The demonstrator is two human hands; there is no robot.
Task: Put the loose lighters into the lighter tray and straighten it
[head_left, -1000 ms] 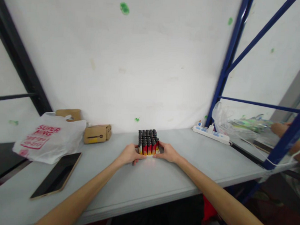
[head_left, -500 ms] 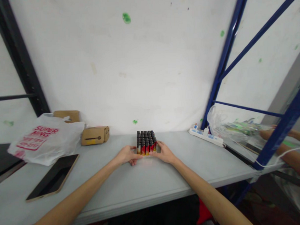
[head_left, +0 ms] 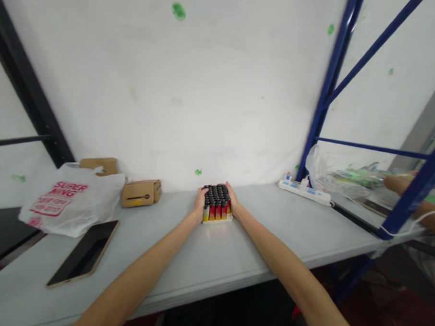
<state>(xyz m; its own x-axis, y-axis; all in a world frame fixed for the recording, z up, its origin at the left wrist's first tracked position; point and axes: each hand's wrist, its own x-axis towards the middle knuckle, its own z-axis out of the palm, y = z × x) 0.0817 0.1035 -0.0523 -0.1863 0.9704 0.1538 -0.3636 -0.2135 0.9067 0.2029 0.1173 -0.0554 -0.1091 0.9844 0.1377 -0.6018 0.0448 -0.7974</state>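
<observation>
A compact block of small upright cylinders (head_left: 217, 208) stands on the table near the wall. They have black tops and red or yellow bodies, set in rows in a shallow white tray (head_left: 218, 222); I cannot tell their exact kind. My left hand (head_left: 200, 200) is wrapped against the block's left side, its thumb near the top edge. On the right side my right hand (head_left: 232, 196) presses in the same way, fingers reaching toward the back corner. Both palms hide the block's sides, and the fingertips are partly hidden.
At the left lie a phone (head_left: 83, 254), a white plastic bag (head_left: 71, 204) and a brown cardboard box (head_left: 141, 193). A power strip (head_left: 305, 192) sits at the back right, beside a blue rack post (head_left: 324, 105). Another person's arm (head_left: 400, 185) shows beyond the rack.
Both hands have shifted from the block's front corners back along its two sides. The white tray's front edge now shows fully. The view has tilted slightly.
</observation>
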